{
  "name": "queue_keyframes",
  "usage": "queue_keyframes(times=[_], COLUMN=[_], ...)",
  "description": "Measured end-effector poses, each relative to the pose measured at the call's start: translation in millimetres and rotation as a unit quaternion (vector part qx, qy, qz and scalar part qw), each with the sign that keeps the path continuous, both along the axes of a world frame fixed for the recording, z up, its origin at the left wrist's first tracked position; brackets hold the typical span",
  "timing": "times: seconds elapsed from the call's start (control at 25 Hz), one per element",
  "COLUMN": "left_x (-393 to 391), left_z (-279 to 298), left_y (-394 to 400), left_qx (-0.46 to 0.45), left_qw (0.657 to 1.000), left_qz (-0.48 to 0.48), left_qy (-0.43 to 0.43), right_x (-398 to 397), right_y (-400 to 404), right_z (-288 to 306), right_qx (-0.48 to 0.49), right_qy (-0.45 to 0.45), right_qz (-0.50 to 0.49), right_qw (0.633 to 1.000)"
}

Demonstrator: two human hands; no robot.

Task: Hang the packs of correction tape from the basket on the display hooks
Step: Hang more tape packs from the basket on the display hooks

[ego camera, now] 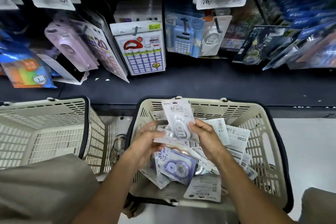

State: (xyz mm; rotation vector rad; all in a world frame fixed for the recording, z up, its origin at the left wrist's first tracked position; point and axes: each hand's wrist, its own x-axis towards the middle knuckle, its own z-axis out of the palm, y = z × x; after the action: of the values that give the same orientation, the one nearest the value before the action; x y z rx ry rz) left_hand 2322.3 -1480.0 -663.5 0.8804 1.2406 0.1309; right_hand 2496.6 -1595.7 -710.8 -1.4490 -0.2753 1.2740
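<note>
A cream plastic basket (258,132) on the floor holds several packs of correction tape, among them a blue-purple pack (177,166). Above it I hold a white pack of correction tape (177,112) upright. My right hand (203,137) pinches its right edge. My left hand (148,138) grips the lower left of a clear pack just beneath it. Display hooks (136,30) on the dark rack in front carry hanging stationery; a hanging correction-tape pack (211,37) sits to the right of a blue calculator pack.
A second cream basket (54,129) stands to the left, with nothing in the part I see. A dark shelf ledge (200,87) runs between the baskets and the hanging goods. Sticky notes, label sheets and a purple pack hang on the left; blue packs crowd the right.
</note>
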Motion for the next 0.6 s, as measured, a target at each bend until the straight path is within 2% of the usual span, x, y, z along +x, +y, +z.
queue_keyframes(times=[0.04,0.08,0.12,0.16,0.2,0.24,0.32,0.4,0.48,0.52,0.6], left_x=[-3.0,-3.8,-2.6,1.3,5.9,10.1,15.2,19.4,25.4,30.4,36.8], left_z=[1.8,3.8,7.2,13.6,20.9,28.4,45.0,64.7,82.4,85.7,79.8], left_y=[4.7,9.3,12.0,13.4,15.2,18.1,27.7,39.8,45.5,44.4,37.4], left_qx=[0.076,0.162,0.240,0.304,0.360,0.403,0.443,0.407,0.329,0.312,0.264], left_qw=[0.989,0.948,0.888,0.831,0.789,0.761,0.742,0.761,0.811,0.849,0.945], left_qz=[-0.105,-0.227,-0.329,-0.391,-0.417,-0.425,-0.450,-0.488,-0.481,-0.427,-0.189], left_qy=[0.076,0.156,0.214,0.253,0.274,0.280,0.225,0.131,0.044,0.012,-0.036], right_x=[13.6,31.3,48.8,63.9,73.3,77.1,69.0,55.5,48.7,46.1,38.3], right_y=[-3.8,-9.2,-15.6,-20.0,-21.2,-19.0,-11.5,-5.2,-3.1,-3.1,-2.6], right_z=[12.4,23.6,35.3,45.9,54.7,57.3,60.3,60.5,59.3,59.5,57.8], right_qx=[0.006,0.014,0.028,0.040,0.046,0.045,0.044,0.060,0.092,0.098,0.080], right_qy=[-0.026,-0.043,-0.037,-0.029,-0.027,-0.043,-0.065,-0.055,0.008,0.040,0.088], right_qz=[-0.005,-0.008,-0.006,0.013,0.048,0.101,0.185,0.180,0.157,0.156,0.134], right_qw=[1.000,0.999,0.999,0.999,0.997,0.993,0.980,0.980,0.983,0.982,0.984])
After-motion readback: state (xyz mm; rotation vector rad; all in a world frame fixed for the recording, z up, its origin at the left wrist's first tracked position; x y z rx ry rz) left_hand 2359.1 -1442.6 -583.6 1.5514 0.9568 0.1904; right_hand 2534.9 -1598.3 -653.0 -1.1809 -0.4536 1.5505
